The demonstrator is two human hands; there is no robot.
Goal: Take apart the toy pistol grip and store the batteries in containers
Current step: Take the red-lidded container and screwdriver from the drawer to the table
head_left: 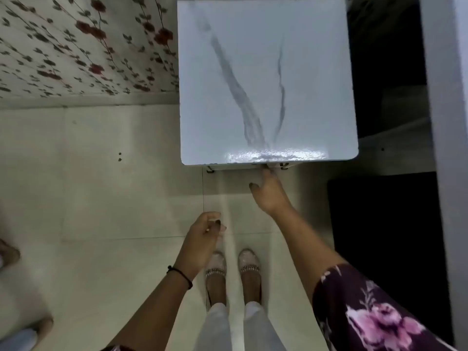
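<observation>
No toy pistol grip, batteries or containers are in view. My right hand (268, 193) stretches forward to the front edge of a white marble-patterned table (266, 79). Its thumb is spread to the left and its fingertips are hidden beneath the tabletop, so what they touch cannot be seen. My left hand (202, 239) hangs in the air below and left of the table's front edge, over the floor. Its fingers are loosely curled and I see nothing in them.
The tabletop is bare, with glare along its front edge. A flower-patterned wall (83, 46) runs to the left and a white frame (445, 122) with dark space behind it stands to the right. I stand on pale floor tiles (101, 186). Someone's foot (8, 254) shows at the left edge.
</observation>
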